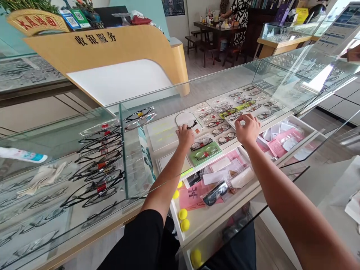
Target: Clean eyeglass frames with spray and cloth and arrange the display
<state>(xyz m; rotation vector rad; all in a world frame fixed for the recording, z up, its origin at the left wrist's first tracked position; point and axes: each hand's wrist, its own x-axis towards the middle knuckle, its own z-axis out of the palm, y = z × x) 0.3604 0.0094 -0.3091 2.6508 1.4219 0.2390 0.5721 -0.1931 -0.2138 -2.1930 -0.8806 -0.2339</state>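
My left hand [185, 135] is in the glass display case, its fingers closed on a pair of dark glasses [192, 124] at the arch-shaped white panel. Most of that pair is hidden behind the fingers. Over the rows of glasses further right, my right hand [248, 128] has thumb and fingertips curled together in a ring; anything pinched there is too small to tell. Between the hands lie dark-framed glasses [221, 130]. A green tray [204, 152] holds a pair with a red tag, just below my left hand.
An open drawer [180, 221] below the case holds pink packets, sunglasses [215, 193] and yellow balls [182, 214]. Glass panes and a divider [123, 150] edge the case. More frames lie left. A counter [112, 48] stands behind; a person [240, 17] is at the far table.
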